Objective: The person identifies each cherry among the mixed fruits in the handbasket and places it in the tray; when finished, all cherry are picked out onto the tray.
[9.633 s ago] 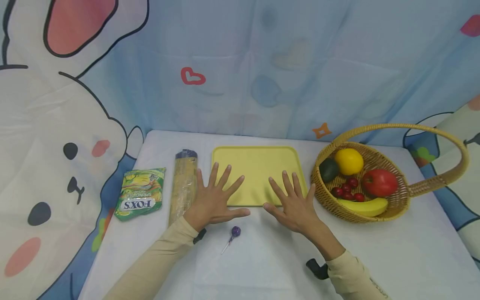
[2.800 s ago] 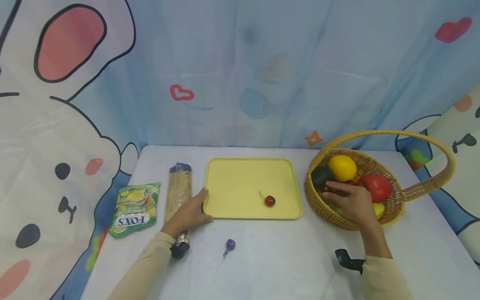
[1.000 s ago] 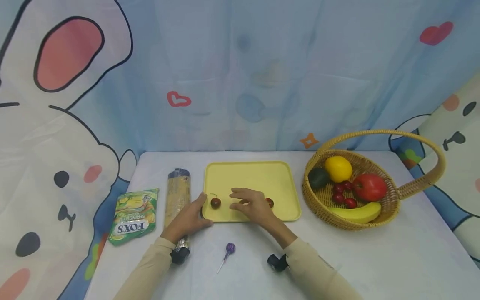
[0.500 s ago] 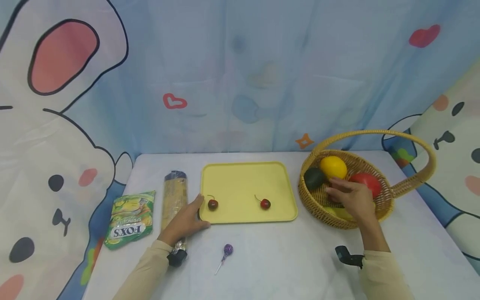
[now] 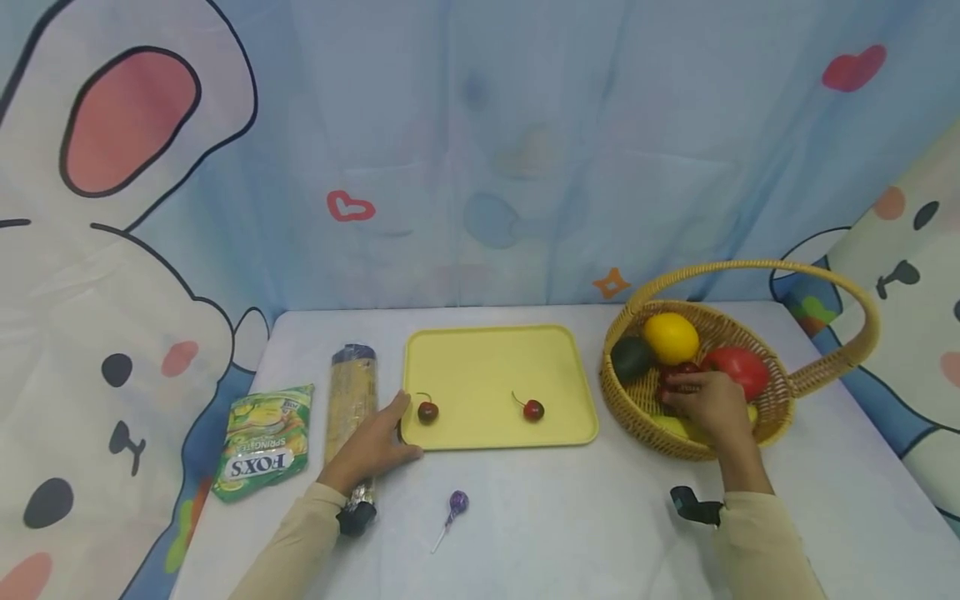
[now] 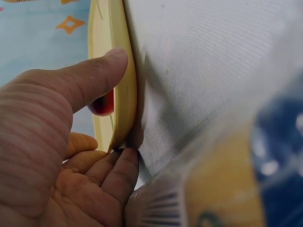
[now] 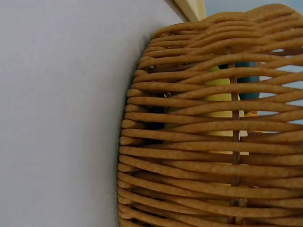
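My left hand (image 5: 372, 446) holds the front left corner of a yellow tray (image 5: 487, 367). In the left wrist view the thumb lies across the tray's rim (image 6: 124, 90), with the other fingers at the corner. Two cherries with stems lie on the tray, a dark one (image 5: 427, 412) near my left fingers and a redder one (image 5: 533, 410) to the right. My right hand (image 5: 716, 408) reaches into a wicker basket (image 5: 619, 408), fingertips right at some cherries (image 5: 681, 370); I cannot tell whether it pinches one. Only basket weave (image 7: 189, 142) fills the right wrist view.
The basket also holds a yellow round fruit (image 5: 671, 338), a dark green fruit (image 5: 632, 359), a red apple (image 5: 741, 371) and a banana (image 5: 670, 425). Its tall handle (image 5: 813, 266) arches behind. A wrapped biscuit packet (image 5: 351, 392), a green FOX'S bag (image 5: 264, 442) and a purple lollipop (image 5: 458, 502) lie around.
A second cherry came onto the tray's left side. My right hand went from the tray back to the basket and has lowered among the cherries. My left hand stays at the tray corner.
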A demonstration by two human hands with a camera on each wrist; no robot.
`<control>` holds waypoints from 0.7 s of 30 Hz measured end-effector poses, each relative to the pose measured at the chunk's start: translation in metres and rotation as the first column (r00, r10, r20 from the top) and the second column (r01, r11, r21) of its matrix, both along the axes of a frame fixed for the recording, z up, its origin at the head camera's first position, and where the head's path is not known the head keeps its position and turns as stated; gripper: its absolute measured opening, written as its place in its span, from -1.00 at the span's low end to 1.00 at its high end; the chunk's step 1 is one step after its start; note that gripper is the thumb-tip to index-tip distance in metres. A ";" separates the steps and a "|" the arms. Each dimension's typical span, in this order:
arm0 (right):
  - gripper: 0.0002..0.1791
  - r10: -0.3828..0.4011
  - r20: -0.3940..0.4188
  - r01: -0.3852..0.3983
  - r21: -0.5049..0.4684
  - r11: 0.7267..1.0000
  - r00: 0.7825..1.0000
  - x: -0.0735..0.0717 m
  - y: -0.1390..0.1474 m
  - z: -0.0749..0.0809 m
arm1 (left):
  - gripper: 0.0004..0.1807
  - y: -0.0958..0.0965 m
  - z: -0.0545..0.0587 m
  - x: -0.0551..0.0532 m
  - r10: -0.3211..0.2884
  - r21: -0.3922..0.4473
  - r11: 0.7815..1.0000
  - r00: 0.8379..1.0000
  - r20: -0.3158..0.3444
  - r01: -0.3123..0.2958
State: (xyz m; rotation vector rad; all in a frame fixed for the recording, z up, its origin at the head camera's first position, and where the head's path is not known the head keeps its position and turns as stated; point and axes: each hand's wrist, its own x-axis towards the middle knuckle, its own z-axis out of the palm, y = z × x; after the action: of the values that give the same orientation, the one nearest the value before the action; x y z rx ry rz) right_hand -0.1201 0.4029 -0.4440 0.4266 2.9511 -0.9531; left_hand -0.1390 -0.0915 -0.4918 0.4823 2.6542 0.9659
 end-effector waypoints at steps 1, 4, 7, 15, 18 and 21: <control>-0.56 0.014 -0.008 -0.014 0.015 1.000 1.000 0.000 0.000 -0.001 | 0.03 0.000 0.000 0.000 0.001 -0.005 1.000 1.000 0.001 -0.001; -0.56 0.051 -0.013 -0.051 0.033 0.998 0.999 -0.002 0.000 -0.003 | 0.03 0.000 0.000 0.000 0.002 -0.015 1.000 1.000 -0.002 -0.002; -0.50 0.087 0.013 -0.088 0.039 0.995 0.996 -0.004 -0.001 -0.005 | 0.03 0.000 0.000 0.001 -0.001 -0.011 1.000 1.000 -0.004 0.001; -0.56 0.157 -0.005 -0.156 0.084 0.984 0.988 -0.011 -0.005 -0.010 | 0.02 0.000 0.000 0.001 0.002 -0.011 1.000 1.000 -0.015 -0.002; -0.57 0.175 -0.013 -0.173 0.092 0.981 0.985 -0.013 -0.006 -0.011 | 0.02 0.000 0.000 0.001 0.000 -0.011 1.000 1.000 -0.016 -0.001; -0.59 0.169 -0.049 -0.164 0.081 0.983 0.984 -0.010 -0.006 -0.011 | 0.02 0.000 -0.001 0.001 -0.003 -0.008 1.000 1.000 -0.015 0.003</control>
State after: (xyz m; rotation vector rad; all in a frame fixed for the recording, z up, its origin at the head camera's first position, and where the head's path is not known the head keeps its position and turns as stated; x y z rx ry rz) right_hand -0.1306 0.3966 -0.4549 0.1524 3.0217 -0.8490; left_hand -0.1384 -0.0917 -0.4927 0.4933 2.6686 0.9549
